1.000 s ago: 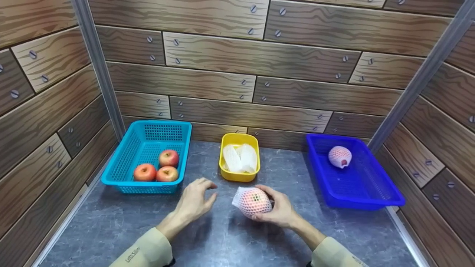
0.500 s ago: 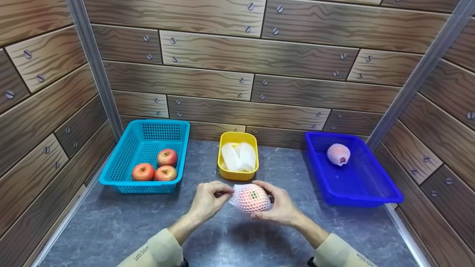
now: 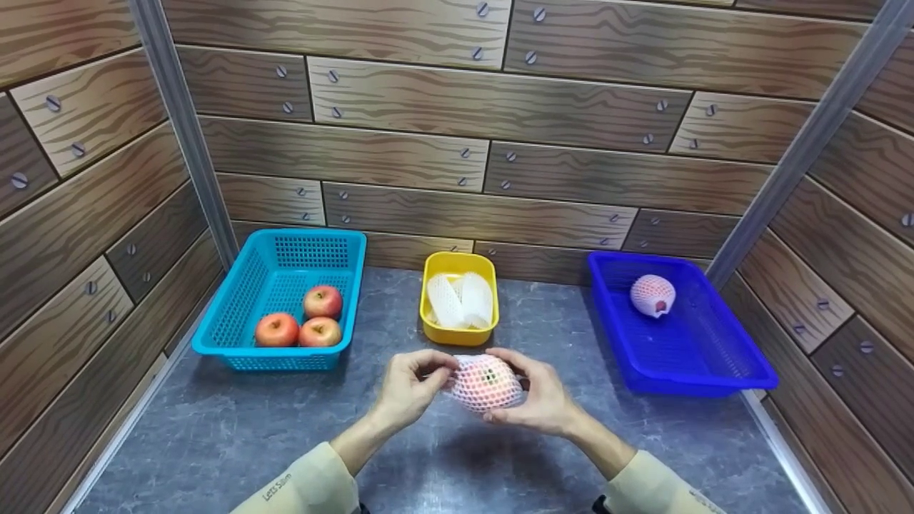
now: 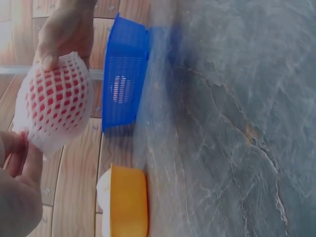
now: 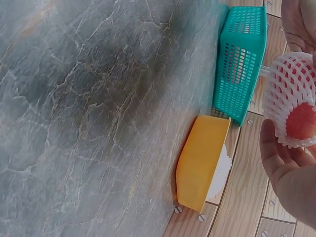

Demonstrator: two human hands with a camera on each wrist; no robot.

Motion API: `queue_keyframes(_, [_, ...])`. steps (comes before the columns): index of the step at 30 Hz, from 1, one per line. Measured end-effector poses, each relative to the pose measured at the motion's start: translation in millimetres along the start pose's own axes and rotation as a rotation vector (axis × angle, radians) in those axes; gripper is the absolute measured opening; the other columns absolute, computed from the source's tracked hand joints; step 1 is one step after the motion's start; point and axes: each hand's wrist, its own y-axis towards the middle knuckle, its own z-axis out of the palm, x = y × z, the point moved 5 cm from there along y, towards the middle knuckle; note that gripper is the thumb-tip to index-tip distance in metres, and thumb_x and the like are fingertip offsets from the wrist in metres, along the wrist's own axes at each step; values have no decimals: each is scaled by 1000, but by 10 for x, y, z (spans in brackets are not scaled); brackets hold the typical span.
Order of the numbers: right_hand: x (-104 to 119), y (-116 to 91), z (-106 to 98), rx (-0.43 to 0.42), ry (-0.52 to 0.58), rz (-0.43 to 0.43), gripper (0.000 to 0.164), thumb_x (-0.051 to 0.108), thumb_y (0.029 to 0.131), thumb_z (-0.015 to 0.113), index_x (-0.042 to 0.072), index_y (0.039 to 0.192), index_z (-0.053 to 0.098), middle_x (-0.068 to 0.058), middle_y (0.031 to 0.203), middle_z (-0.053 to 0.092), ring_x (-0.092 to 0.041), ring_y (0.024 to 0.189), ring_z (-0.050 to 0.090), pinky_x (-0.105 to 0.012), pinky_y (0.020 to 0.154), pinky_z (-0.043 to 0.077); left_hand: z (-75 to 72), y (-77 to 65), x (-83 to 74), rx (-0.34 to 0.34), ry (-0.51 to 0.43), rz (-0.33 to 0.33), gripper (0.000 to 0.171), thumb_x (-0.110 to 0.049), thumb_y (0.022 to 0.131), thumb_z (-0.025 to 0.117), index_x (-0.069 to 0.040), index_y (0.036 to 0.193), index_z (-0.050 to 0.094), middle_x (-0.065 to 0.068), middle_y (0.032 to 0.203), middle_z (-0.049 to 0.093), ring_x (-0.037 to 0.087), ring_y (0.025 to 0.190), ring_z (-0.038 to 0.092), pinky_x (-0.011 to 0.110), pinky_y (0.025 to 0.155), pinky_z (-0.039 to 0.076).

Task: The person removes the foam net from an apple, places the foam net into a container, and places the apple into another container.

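Note:
An apple (image 3: 489, 385) in a white foam net sleeve (image 4: 59, 103) is held above the table between both hands. My right hand (image 3: 539, 396) grips it from the right, thumb below and fingers over the far side. With thumb and fingertips, my left hand (image 3: 410, 389) pinches the gathered left end of the sleeve. In the right wrist view, bare red apple skin (image 5: 301, 122) shows through the sleeve's open end. Beyond the hands stands a yellow container (image 3: 458, 335) with white foam net sleeves (image 3: 475, 300) in it.
At the left, a teal basket (image 3: 275, 353) holds three bare apples (image 3: 321, 302). On the right, a blue basket (image 3: 685, 378) contains one apple in a foam net (image 3: 653, 295). Wood-patterned walls (image 3: 407, 128) enclose the grey marbled table (image 3: 235, 428) at the back and sides.
My left hand has moved right from beside the netted apple and now pinches the sleeve's end. My right hand keeps its grip, and the apple has stayed nearly in place.

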Motion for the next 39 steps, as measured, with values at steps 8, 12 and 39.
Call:
queue_keyframes(8, [53,-6,-10,-6,22,-11,94,23,72,105,-1,153,63,-16,142,77,-10,122,73,-28,103,62,-10,15,168,53,-40,-144,16,1,96,79,4,110,86,24,104,86,4,78,76,21,70,64])
queue_keyframes(12, [35,-14,-18,-5,17,-26,93,22,73,104,-3,152,63,-20,141,77,-8,122,73,-27,102,62,8,-10,196,96,-8,-127,23,-1,92,84,2,115,86,21,110,86,7,89,79,20,77,64])
queue_keyframes(39, [101,-60,31,14,137,-38,88,5,72,102,-13,150,62,-34,142,73,-2,121,74,-21,103,60,256,-116,60,302,-11,20,77,-8,79,97,-2,149,65,18,141,71,7,121,68,24,107,59])
